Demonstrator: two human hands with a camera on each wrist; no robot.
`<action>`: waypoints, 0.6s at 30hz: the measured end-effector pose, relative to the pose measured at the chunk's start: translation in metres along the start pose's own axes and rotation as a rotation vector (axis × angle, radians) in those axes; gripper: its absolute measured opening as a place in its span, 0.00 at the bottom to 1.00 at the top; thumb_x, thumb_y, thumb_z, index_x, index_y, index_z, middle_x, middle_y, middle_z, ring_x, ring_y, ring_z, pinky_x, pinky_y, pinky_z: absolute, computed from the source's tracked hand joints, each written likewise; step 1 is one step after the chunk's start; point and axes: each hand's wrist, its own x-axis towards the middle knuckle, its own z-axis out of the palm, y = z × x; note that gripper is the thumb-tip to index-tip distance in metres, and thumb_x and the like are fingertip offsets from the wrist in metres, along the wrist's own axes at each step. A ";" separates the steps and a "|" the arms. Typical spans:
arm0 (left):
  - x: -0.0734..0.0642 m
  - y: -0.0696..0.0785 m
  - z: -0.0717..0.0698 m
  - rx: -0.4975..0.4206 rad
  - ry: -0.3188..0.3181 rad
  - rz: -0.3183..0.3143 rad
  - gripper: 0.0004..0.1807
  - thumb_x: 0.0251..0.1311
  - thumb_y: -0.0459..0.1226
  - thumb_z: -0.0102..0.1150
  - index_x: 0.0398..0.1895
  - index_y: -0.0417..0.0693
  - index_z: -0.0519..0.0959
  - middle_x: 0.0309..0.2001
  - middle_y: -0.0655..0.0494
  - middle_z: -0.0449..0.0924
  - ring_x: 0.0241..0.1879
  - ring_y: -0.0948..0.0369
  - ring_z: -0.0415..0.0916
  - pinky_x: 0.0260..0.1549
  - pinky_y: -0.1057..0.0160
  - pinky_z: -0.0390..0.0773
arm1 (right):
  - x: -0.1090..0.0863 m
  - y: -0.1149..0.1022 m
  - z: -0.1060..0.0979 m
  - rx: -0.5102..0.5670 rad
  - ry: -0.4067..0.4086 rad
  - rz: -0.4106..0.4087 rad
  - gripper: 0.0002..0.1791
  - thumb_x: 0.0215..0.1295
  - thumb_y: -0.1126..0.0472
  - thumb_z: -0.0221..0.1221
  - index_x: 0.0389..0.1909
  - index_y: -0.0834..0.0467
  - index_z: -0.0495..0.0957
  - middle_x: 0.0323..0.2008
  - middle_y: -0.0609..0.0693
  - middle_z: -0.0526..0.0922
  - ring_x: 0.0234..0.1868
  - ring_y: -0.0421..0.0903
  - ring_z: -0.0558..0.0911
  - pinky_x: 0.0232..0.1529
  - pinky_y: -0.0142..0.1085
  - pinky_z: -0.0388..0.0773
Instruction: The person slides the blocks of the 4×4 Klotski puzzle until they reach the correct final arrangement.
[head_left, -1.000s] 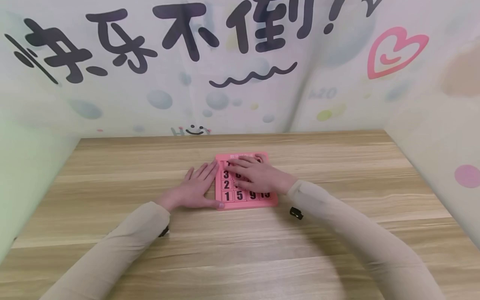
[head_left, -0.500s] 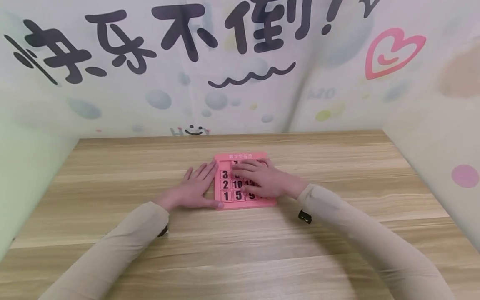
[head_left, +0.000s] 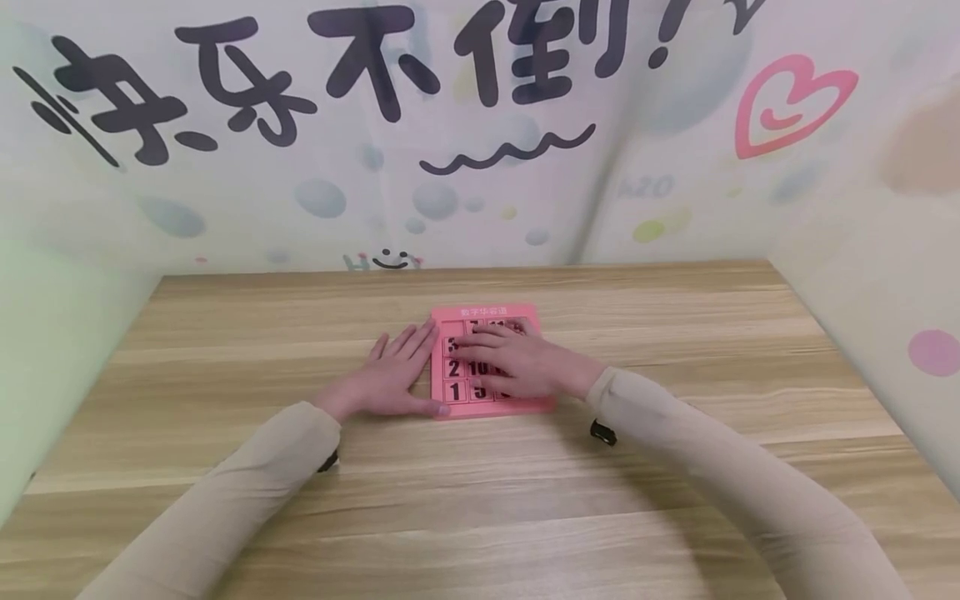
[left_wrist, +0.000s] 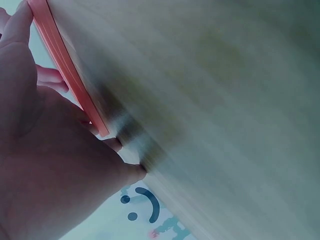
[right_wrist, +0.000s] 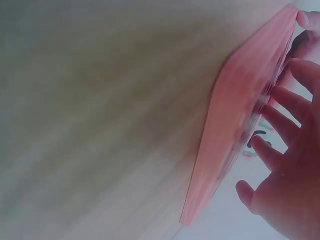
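Note:
A pink sliding number puzzle (head_left: 495,408) lies flat on the wooden table, with black-numbered tiles in its frame. Its top-left cell is bare. My left hand (head_left: 393,383) rests along the puzzle's left side, fingers straight and thumb at the near-left corner. In the left wrist view, that hand (left_wrist: 60,145) lies against the pink edge. Over the tiles my right hand (head_left: 525,362) is spread, a fingertip at the 3 tile (head_left: 450,347) and others above the middle rows. The right wrist view shows its fingers (right_wrist: 285,122) loosely extended at the puzzle's top face. Several right-side tiles are hidden beneath it.
The wooden table (head_left: 300,517) reaches back to a printed wall (head_left: 480,208) with large dark characters and a pink heart (head_left: 795,104). Pale side walls stand left and right. A small black device (head_left: 603,432) hangs under the right sleeve.
The 7 tile has slid right, out of the top-left cell. My right hand moved right, then slightly back left toward the 3 tile. The left hand has stayed in place.

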 end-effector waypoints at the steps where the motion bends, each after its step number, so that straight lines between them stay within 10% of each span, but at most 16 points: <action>1: 0.000 0.000 0.000 -0.001 -0.001 -0.001 0.60 0.44 0.71 0.42 0.68 0.41 0.33 0.69 0.50 0.25 0.66 0.49 0.27 0.60 0.43 0.31 | 0.001 0.001 0.000 -0.017 0.006 0.009 0.27 0.66 0.43 0.41 0.65 0.44 0.57 0.65 0.43 0.57 0.66 0.48 0.50 0.60 0.54 0.45; 7: 0.001 0.001 0.001 -0.005 -0.003 0.003 0.60 0.45 0.70 0.44 0.68 0.41 0.33 0.69 0.49 0.25 0.66 0.48 0.27 0.59 0.42 0.31 | 0.007 0.008 0.001 -0.151 0.031 0.057 0.28 0.66 0.42 0.39 0.66 0.42 0.55 0.68 0.46 0.48 0.67 0.50 0.48 0.60 0.56 0.45; 18: 0.001 0.000 0.001 0.008 0.000 -0.009 0.61 0.44 0.72 0.42 0.68 0.42 0.32 0.69 0.51 0.25 0.67 0.50 0.26 0.60 0.43 0.31 | -0.010 -0.002 0.005 -0.047 0.019 -0.090 0.27 0.66 0.42 0.39 0.66 0.43 0.57 0.67 0.42 0.53 0.66 0.47 0.50 0.60 0.55 0.46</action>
